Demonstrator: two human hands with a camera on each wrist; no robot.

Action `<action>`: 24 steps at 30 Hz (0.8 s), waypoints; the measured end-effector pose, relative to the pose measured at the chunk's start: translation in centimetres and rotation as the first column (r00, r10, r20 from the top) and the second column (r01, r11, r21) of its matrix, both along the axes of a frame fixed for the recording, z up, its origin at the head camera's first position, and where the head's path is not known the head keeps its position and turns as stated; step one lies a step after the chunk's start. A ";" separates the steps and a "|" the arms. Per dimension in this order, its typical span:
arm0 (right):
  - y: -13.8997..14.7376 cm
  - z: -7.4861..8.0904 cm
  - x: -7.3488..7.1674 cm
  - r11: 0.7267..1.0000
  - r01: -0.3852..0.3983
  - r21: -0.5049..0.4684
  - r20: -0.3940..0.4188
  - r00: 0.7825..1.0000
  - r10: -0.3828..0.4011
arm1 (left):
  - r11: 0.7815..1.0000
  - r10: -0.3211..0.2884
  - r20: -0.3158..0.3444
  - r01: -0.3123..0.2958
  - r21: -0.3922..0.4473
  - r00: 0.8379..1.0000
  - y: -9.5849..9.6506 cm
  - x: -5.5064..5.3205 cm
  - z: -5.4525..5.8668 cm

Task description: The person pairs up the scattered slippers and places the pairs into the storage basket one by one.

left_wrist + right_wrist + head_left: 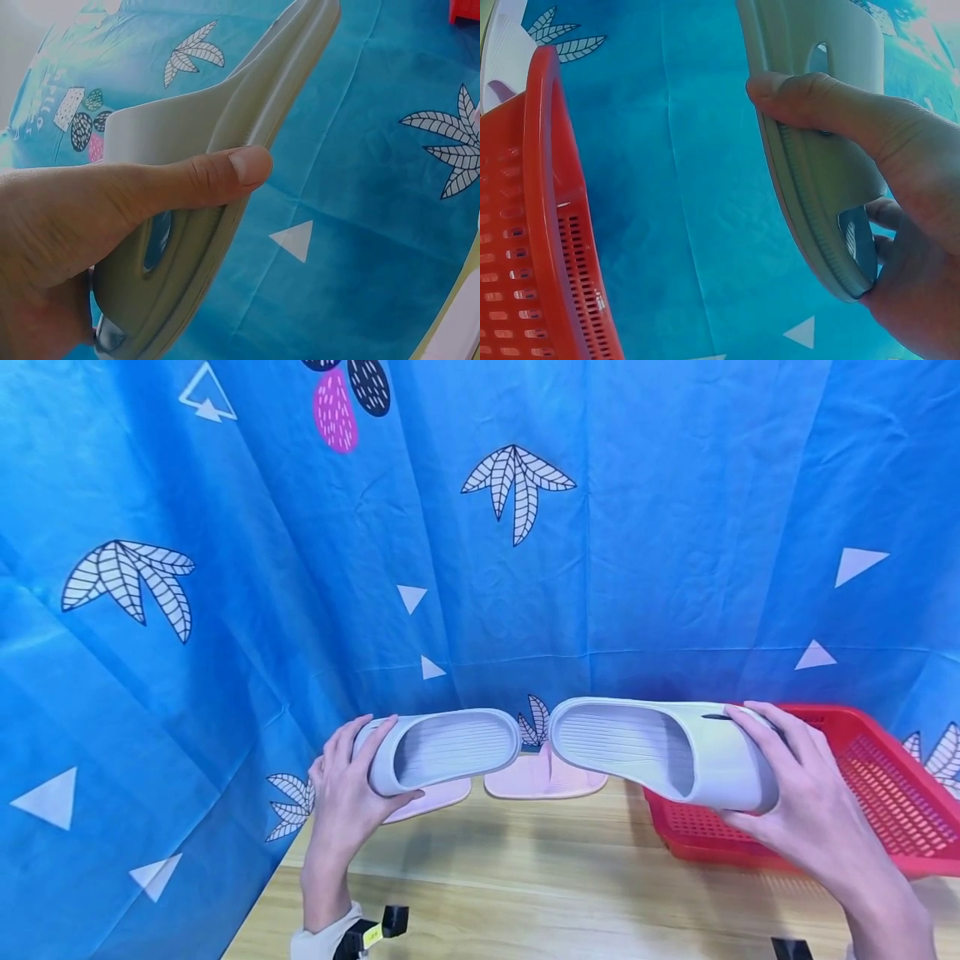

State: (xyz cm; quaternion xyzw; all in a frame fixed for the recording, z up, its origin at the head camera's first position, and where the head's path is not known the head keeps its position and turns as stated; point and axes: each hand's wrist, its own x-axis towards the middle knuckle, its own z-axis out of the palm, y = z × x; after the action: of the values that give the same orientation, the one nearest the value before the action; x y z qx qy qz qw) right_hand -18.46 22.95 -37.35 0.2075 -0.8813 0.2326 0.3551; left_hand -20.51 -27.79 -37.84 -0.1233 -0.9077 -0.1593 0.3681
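Two light grey slide slippers are held up above the wooden table, heel ends pointing toward each other and insoles facing the head camera. My left hand [348,785] grips the left slipper [457,743] by its toe end; in the left wrist view the thumb [251,165] presses along its sole edge. With my right hand [802,785] I hold the right slipper [622,739] round its strap and toe. The right wrist view shows that thumb [769,90] on the sole side of the slipper [817,172]. Behind them, a pair of pink slippers [543,781] lies on the table, partly hidden.
A red plastic basket [750,847] with a slotted base stands at the right of the wooden table [525,893], partly behind my right hand. A blue patterned cloth [652,527] hangs behind and to the left of the table.
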 end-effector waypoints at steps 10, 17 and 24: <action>-0.6 0.1 0.3 0.999 -0.038 -0.006 -0.021 0.999 0.038 | 1.000 -0.023 -0.024 0.023 -0.003 0.999 0.2 -0.2 0.0; -1.1 0.1 0.7 0.999 -0.044 -0.005 -0.028 0.999 0.044 | 0.999 -0.037 -0.032 0.037 -0.008 0.999 0.3 -0.2 -0.1; -1.4 0.1 0.9 0.998 -0.065 -0.006 -0.031 0.997 0.064 | 0.998 -0.057 -0.050 0.056 -0.006 0.997 0.5 -0.3 -0.2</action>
State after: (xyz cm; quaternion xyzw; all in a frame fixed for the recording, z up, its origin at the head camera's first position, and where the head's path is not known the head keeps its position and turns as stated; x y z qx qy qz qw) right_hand -17.53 21.54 -37.25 0.2381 -0.8678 0.2439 0.3616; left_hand -20.77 -27.30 -38.04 -0.1539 -0.8946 -0.1642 0.3860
